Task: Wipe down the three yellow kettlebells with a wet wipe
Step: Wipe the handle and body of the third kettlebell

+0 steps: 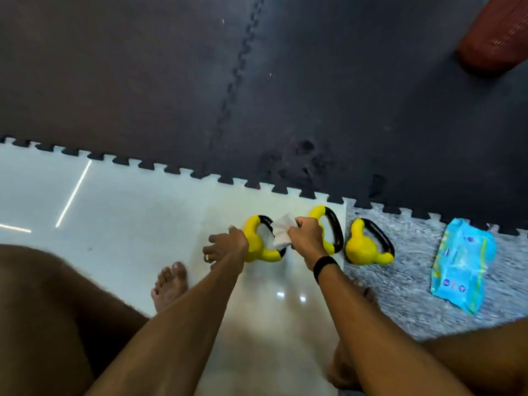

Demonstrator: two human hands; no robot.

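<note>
Three yellow kettlebells with black handles sit in a row on the floor, just in front of the edge of the dark interlocking foam mat (257,81). Left kettlebell (258,251) and middle kettlebell (328,224) are on the glossy white tile floor (128,224); right kettlebell (368,244) is on the grey speckled mat (408,281), near but apart from the blue wet wipe pack (460,261) lying flat further right.

Left hand (225,247) rests against the left side of the left kettlebell, steadying it; fingers look loosely curled around the body, ring visible, exact finger contact is partly hidden. Right hand (307,238) has fingers closed, pinching a crumpled white wet wipe (281,231) between thumb and fingertips. The wipe hangs in the gap between left and middle kettlebells, touching or almost touching the black handle of the left one; can't tell for sure. The right hand also overlaps the middle kettlebell in view, so contact there is unclear. Black band on the right wrist.

Progress judgement: wipe is out of the pack and in hand, work is on the left kettlebell, likely handle area. No visible wet sheen or marks to prove any kettlebell is finished, so can't confirm any as done. Middle and right kettlebells look untouched by hands right now. Probably early stage, most of the task left.

Bare feet on the tile below the kettlebells, reddish-brown object (497,32) at top right corner, unidentifiable.
</note>
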